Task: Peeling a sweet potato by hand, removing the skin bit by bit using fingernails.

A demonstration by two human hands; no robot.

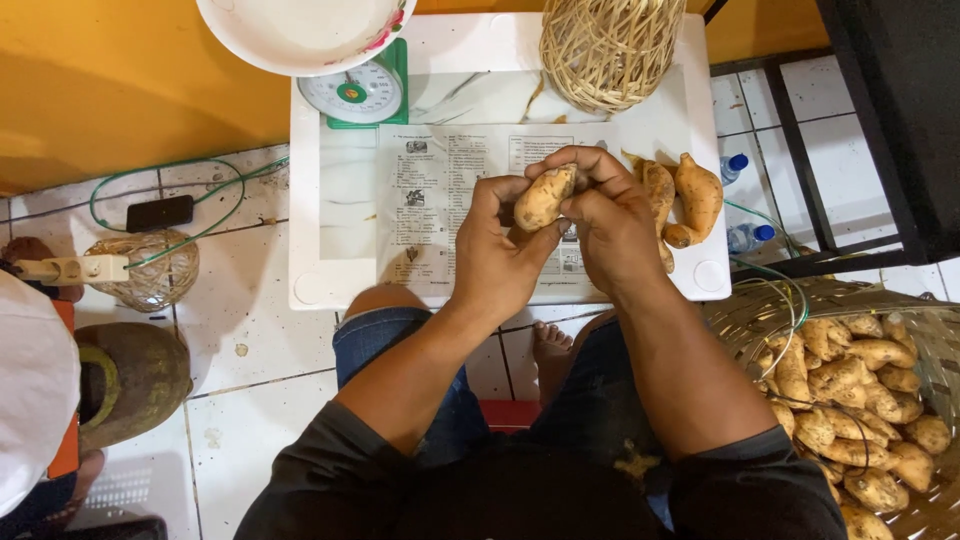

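— What do we have in our hands?

— One sweet potato point(544, 198), held up over the printed paper sheet point(440, 200) on the white low table point(330, 270). Our left hand point(495, 255) cups it from below, fingers curled round its lower end; our right hand point(605, 215) closes over its upper end, fingertips pinching it. Both hands grasp the same tuber.

— And the containers?

— At our right sits a woven basket point(745, 315) on the floor, filled with sweet potatoes point(860, 410). We count well over a dozen showing; those underneath are hidden, so we cannot give an exact number. At the table's far edge stands a green kitchen scale point(355, 95) carrying one white bowl point(300, 35); the bowl looks bare inside as far as we see. Beside it is one tall wicker basket point(610, 45), whose inside we cannot make out.

— Anything loose on the table?

— Two more sweet potatoes point(695, 195) lie just beside our right hand, touching each other, partly on the paper.

— And on the floor?

— Two bottles with blue caps point(735, 165) past the table's right edge, one small wicker ball point(150, 270) at the left with a white power strip point(75, 268) across it, one dark phone point(160, 212) and a green cable point(200, 180). Another person's capped head point(35, 390) shows at the left edge.
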